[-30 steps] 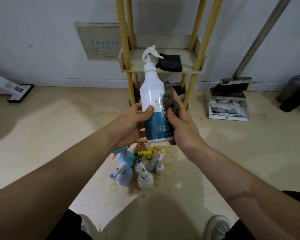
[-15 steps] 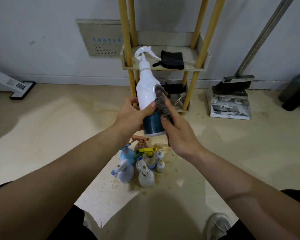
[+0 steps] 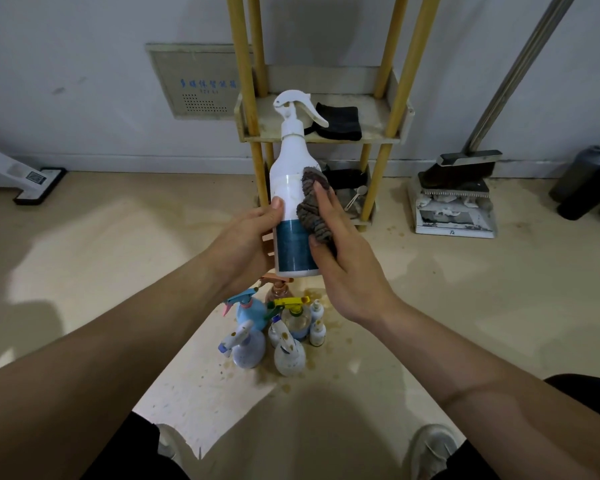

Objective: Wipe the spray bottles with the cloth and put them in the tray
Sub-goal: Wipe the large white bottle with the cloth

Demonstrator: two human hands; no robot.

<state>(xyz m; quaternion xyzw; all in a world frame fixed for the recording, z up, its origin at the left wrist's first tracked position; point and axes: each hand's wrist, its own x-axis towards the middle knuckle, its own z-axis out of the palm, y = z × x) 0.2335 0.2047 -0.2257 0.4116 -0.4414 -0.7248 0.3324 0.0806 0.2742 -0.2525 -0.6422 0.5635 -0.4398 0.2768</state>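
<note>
While the left grip (image 3: 246, 244) clasps the spray bottle (image 3: 291, 188) upright in mid-air before the yellow rack (image 3: 411, 64), the right grip (image 3: 343, 258) pinches a grey cloth (image 3: 310, 209) against its side. The bottle is white with a teal lower band and a white trigger head. Blue writing on the wall panel (image 3: 201, 83) is too blurred to read. About eight stained bottles (image 3: 289, 356) stand clustered on the floor below. One black cloth (image 3: 340, 121) lies in the rack's tray (image 3: 326, 139).
</note>
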